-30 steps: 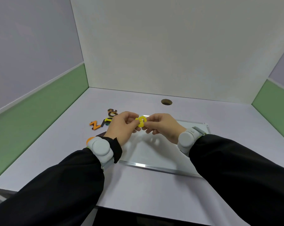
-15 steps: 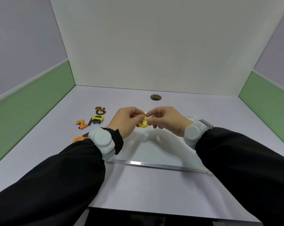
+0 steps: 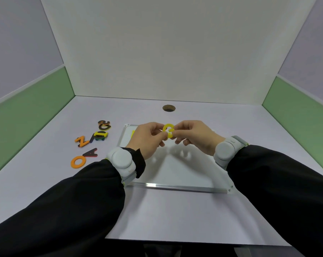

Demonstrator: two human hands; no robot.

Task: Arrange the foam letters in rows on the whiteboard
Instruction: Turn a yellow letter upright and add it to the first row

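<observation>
Both hands pinch one yellow foam letter (image 3: 168, 130) above the whiteboard (image 3: 175, 169): left hand (image 3: 147, 140) at its 9 o'clock, right hand (image 3: 196, 137) at 3 o'clock. The bare board surface lies directly below, toward 6 o'clock, equally near both hands.

Yellow foam letter (image 3: 168, 130), orange O (image 3: 78, 161), black sleeves (image 3: 79, 197).
</observation>
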